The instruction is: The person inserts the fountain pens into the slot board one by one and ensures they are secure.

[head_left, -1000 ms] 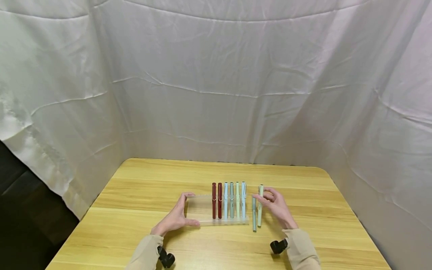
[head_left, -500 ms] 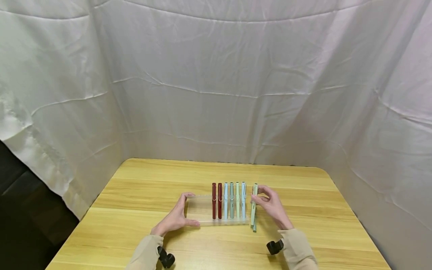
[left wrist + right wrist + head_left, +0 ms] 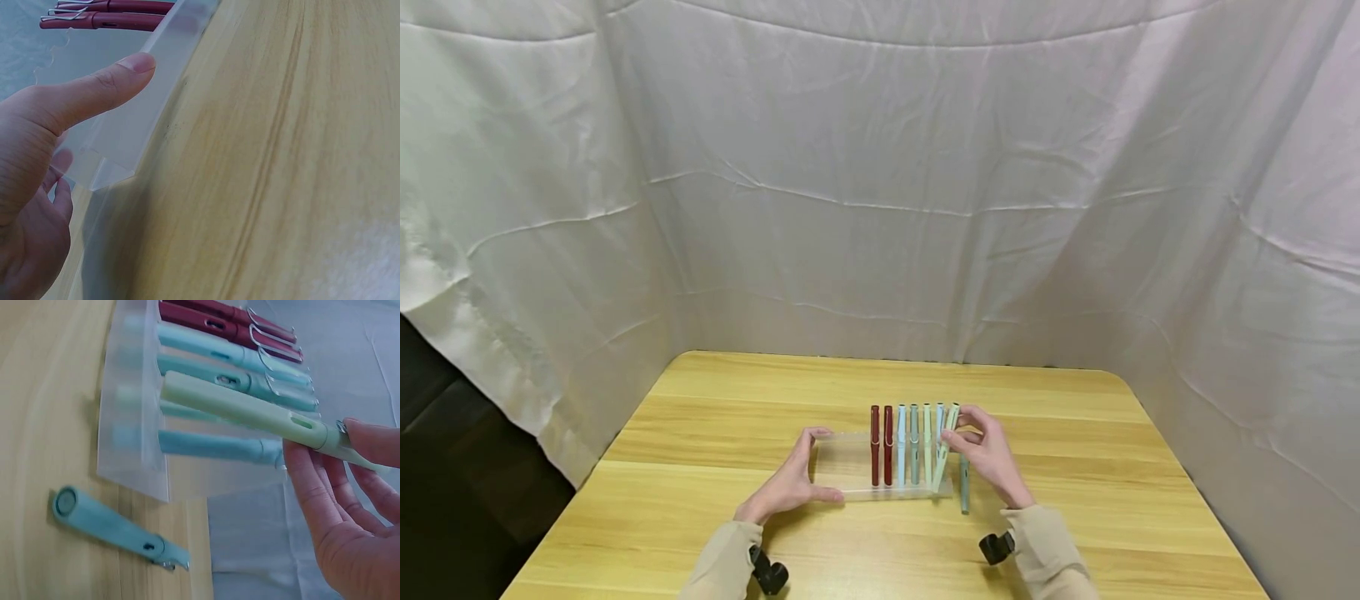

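My left hand (image 3: 790, 485) holds the left end of a clear plastic pen rack (image 3: 841, 462); in the left wrist view the thumb lies on its front ledge. Between thumb and fingers, my right hand (image 3: 992, 457) pinches a pale green pen (image 3: 237, 409) near its cap end. That pen slants over the rack's right side, overlapping a light blue pen (image 3: 212, 445) there. Two dark red pens (image 3: 875, 446) (image 3: 888, 446) lie side by side in the rack, followed by another light blue pen (image 3: 902, 446), a grey-green pen (image 3: 914, 446) and a second pale green pen (image 3: 927, 433).
On the wooden table (image 3: 880, 550), a loose grey-green pen (image 3: 965, 492) lies just right of the rack, below the right hand. Pale curtains (image 3: 880, 250) surround the table's back and sides. A small black wrist camera (image 3: 996, 548) sits at each sleeve.
My right hand has moved left with the pale green pen, past the loose grey-green pen and over the rack's right end. The pen has tilted. The left hand and rack stay put.
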### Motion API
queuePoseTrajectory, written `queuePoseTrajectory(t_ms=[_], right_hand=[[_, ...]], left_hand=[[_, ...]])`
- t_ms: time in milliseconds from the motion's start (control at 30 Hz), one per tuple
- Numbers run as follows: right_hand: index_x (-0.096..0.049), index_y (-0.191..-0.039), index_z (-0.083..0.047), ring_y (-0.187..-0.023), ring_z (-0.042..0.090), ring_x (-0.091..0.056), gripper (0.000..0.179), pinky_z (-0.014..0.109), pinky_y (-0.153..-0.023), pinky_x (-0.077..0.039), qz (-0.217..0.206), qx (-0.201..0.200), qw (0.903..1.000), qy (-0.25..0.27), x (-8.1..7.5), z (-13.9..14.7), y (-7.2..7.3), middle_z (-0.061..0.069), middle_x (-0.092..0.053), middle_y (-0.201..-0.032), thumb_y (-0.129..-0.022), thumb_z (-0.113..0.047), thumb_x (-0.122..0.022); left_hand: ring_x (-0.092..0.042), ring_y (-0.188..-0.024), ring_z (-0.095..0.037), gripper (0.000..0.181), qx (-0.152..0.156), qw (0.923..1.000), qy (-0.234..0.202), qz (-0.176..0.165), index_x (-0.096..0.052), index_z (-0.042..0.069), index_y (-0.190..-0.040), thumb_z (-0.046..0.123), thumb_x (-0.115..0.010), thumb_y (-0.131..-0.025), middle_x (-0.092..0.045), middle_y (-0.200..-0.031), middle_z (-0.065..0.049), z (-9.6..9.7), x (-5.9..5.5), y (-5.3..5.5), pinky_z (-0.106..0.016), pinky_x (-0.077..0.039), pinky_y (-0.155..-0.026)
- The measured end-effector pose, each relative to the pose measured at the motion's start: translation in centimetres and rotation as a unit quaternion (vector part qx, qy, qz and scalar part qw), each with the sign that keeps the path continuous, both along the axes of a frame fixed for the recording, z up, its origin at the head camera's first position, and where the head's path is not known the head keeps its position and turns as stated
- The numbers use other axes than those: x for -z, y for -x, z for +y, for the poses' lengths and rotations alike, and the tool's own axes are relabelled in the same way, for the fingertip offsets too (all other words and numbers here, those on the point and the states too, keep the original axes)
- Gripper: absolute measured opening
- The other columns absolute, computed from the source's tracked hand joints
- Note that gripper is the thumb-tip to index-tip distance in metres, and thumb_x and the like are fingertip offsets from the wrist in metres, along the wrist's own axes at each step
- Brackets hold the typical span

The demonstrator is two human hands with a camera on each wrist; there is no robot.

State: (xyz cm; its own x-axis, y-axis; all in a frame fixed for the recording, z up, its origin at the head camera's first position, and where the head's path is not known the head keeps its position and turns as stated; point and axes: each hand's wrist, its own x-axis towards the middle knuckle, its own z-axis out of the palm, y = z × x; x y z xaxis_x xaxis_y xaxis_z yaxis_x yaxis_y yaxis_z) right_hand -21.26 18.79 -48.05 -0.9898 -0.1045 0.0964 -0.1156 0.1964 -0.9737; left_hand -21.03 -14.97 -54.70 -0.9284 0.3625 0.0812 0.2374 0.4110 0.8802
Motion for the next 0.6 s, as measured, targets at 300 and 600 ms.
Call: queuePoseTrajectory(t_ms=[300,600], right_hand=[[-0.059,-0.123,0.001,-0.086,0.010,-0.068,0.039,0.031,-0.076,-0.063,0.022,0.010,0.9997,-0.003,0.1,-2.1,-0.1,0.020,-0.064,-0.108,-0.088,-0.004,-0.074],[-0.059,-0.128,0.000,-0.084,0.007,-0.066,0.045,0.021,-0.075,-0.060,0.046,0.024,0.9987,-0.004,0.2,-3.9,-0.2,0.019,-0.069,-0.104,-0.086,-0.003,-0.075]], left_hand=[[-0.028,-0.149,-0.041,0.101,0.000,1.0000,0.000,-0.001,-0.034,0.008,-0.143,0.023,-0.095,-0.065,-0.036,-0.152,-0.018,0.1,-0.1,0.0,-0.067,-0.019,-0.124],[-0.027,-0.149,-0.042,0.101,-0.001,1.0000,-0.003,-0.002,-0.033,0.007,-0.143,0.023,-0.095,-0.064,-0.036,-0.153,-0.018,0.0,0.0,0.0,-0.068,-0.018,-0.123]])
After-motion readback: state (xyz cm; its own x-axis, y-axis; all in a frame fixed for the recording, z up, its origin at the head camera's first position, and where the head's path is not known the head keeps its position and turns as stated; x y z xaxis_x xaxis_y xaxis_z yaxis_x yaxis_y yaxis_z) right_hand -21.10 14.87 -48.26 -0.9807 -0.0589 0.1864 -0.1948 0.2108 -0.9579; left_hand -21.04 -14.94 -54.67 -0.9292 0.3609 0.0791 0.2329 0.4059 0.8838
